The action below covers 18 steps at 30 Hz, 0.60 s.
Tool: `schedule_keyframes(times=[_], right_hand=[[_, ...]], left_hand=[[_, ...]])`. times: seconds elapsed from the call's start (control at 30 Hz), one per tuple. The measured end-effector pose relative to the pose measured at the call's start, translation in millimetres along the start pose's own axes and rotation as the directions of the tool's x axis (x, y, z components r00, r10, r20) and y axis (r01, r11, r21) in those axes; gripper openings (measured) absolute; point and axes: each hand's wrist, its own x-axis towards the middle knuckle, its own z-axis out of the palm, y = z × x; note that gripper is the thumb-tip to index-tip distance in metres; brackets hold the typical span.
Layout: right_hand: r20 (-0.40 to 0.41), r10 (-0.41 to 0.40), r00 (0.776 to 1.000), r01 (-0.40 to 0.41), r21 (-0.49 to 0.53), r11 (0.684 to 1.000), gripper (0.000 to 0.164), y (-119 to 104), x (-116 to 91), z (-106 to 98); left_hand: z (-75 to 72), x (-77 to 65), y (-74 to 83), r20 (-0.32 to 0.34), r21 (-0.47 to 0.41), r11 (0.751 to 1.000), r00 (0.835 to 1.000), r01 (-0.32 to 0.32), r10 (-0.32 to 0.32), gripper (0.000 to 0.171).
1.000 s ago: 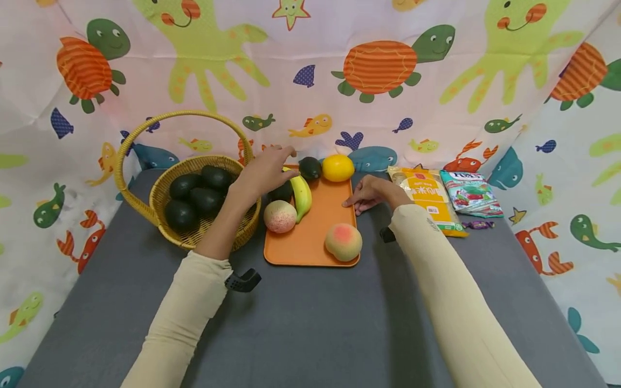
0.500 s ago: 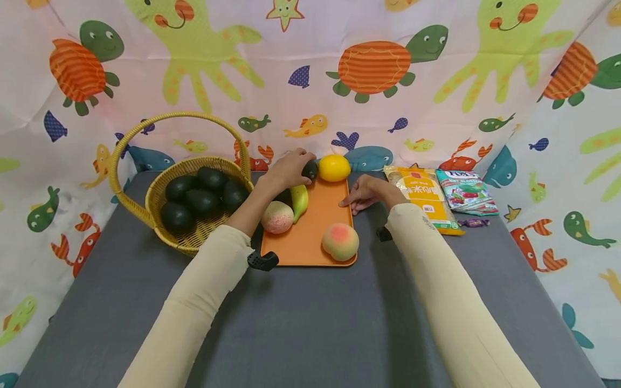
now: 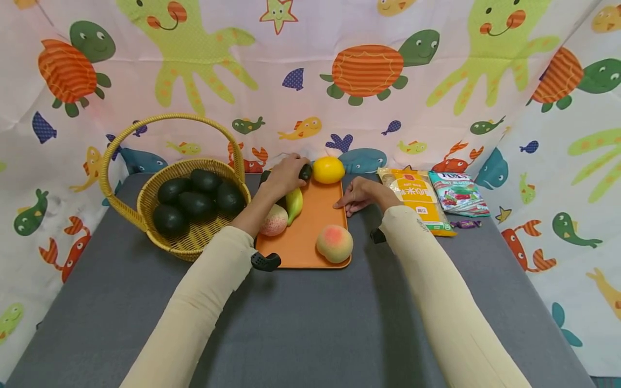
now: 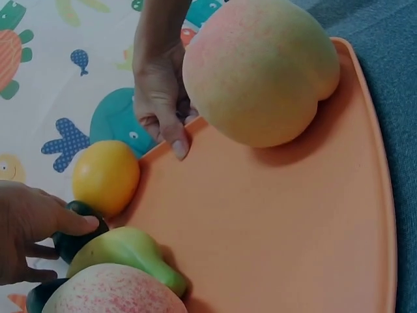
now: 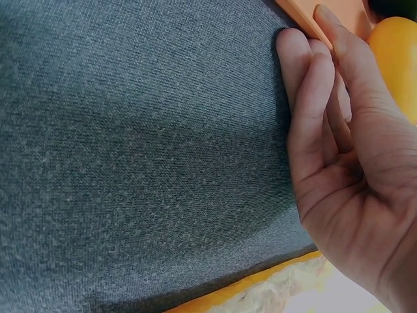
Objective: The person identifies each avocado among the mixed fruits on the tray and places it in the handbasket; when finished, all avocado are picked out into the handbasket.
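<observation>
My left hand (image 3: 287, 177) grips a dark green avocado (image 4: 73, 242) at the back of the orange tray (image 3: 310, 253), thumb on its near side and fingers over the far side. Beside that avocado are a yellow lemon (image 3: 329, 170) and a banana (image 3: 294, 205). A speckled peach (image 3: 274, 221) lies left of the banana, with another dark avocado (image 4: 40, 295) partly hidden behind it. My right hand (image 3: 360, 195) pinches the tray's right rim, thumb on top and fingers outside. A larger peach (image 3: 335, 243) sits in the tray's front right corner.
Left of the tray stands a tall-handled wicker basket (image 3: 189, 251) holding several avocados (image 3: 196, 205). To the right lie a yellow food packet (image 3: 416, 196), a teal candy bag (image 3: 458, 194) and a purple wrapped candy (image 3: 466, 224). A patterned cloth (image 3: 218, 81) hangs behind the grey table (image 3: 310, 328).
My left hand has moved right and down from above the tray's back left and now holds the avocado by the lemon. My right hand keeps its hold on the tray rim.
</observation>
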Motion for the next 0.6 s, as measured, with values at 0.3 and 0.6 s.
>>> schedule_keyframes(times=[0.3,0.6], right_hand=[[-0.012,0.008,1.0,-0.009,-0.014,1.0,0.024,3.1,2.9,0.9],[-0.02,0.011,1.0,-0.012,-0.039,0.999,0.024,-5.1,-10.6,2.9]], left_hand=[[-0.6,-3.0,-6.2,-0.053,-0.083,0.995,0.997,0.06,-0.065,0.045],[-19.1,-17.0,0.6,-0.18,-0.126,0.99,0.98,0.061,-0.083,0.044]])
